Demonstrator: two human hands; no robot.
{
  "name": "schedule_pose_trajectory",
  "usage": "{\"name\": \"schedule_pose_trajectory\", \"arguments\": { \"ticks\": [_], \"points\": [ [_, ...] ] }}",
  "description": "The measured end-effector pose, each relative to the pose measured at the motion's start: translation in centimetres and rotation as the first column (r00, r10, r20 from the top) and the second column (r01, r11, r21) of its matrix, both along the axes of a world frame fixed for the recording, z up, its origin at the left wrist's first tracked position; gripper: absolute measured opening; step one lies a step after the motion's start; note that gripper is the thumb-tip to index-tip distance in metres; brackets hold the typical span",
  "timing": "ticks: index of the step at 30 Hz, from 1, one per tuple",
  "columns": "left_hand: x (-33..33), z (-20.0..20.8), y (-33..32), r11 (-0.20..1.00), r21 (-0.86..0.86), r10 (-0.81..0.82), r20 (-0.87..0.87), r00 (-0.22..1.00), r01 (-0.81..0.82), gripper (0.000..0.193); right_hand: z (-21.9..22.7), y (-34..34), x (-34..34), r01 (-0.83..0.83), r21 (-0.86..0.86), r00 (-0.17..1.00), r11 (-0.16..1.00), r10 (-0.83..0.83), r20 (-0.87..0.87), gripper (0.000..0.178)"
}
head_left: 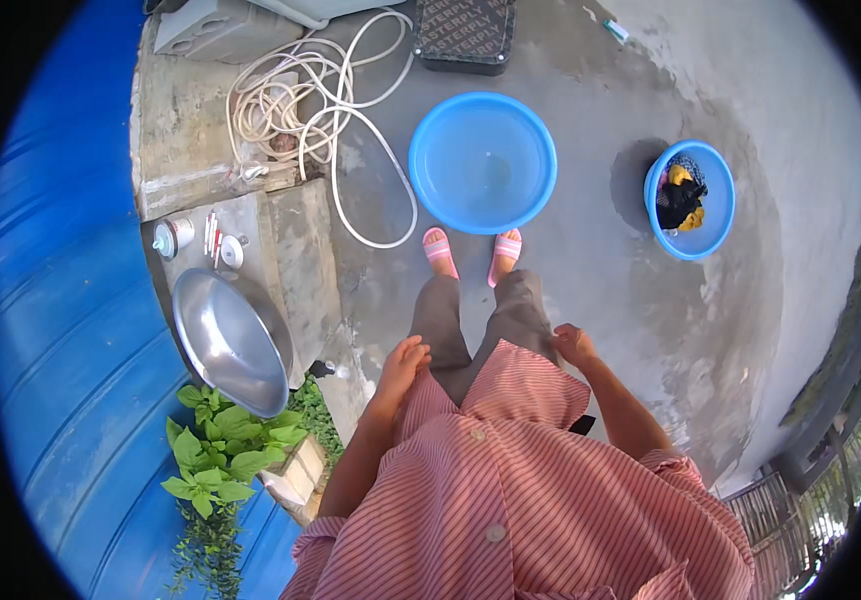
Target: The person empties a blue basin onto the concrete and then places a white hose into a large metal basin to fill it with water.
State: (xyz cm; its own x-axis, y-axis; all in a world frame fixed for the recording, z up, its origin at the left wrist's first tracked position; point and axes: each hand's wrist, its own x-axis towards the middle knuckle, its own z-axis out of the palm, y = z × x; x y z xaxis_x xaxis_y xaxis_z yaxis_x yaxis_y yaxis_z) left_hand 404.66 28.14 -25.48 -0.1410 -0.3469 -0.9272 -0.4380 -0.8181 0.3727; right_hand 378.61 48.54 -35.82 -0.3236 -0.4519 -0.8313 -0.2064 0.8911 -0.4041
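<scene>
I am standing in pink slide sandals (505, 247) and grey-brown trousers (522, 312). Beside my left thigh hangs my left hand (405, 366), its fingers loosely bent and slightly apart, with nothing seen in it. Against the outer side of my right trouser leg is my right hand (574, 346), its fingers curled closed; whether cloth is pinched in them is hidden. Just ahead of my toes, a large light-blue basin (482, 205) holds what looks like clear water. Farther right, a smaller blue basin (718, 215) contains black and yellow cloth (681, 199).
A pale hose (390, 160) lies coiled at the far left, near a black square cover (462, 35). On the concrete ledge (300, 250) to my left, a steel basin (232, 345) leans over green plants (235, 440). A small jar (174, 238) stands by the blue wall (80, 330).
</scene>
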Motion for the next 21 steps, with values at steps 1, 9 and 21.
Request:
{"name": "schedule_pose_trajectory", "arguments": {
  "ticks": [1, 9, 21],
  "points": [
    [0.2, -0.3, 0.1, 0.999, -0.004, -0.034, -0.009, 0.999, 0.034, 0.038, 0.1, 0.7, 0.4, 0.020, 0.017, 1.000, 1.000, -0.020, 0.020, 0.031],
    [0.3, -0.9, -1.3, 0.799, -0.091, -0.577, 0.168, 0.800, 0.595, 0.036, 0.8, 3.0, 3.6, 0.056, 0.062, 0.994, 0.996, -0.061, 0.086, 0.032],
    [6.5, 0.5, -6.7, 0.826, 0.002, -0.555, 0.179, 0.813, 0.563, 0.039, 6.9, 3.6, 4.5, 0.320, 0.057, 0.944, 0.946, -0.323, 0.067, 0.026]
  ]
}}
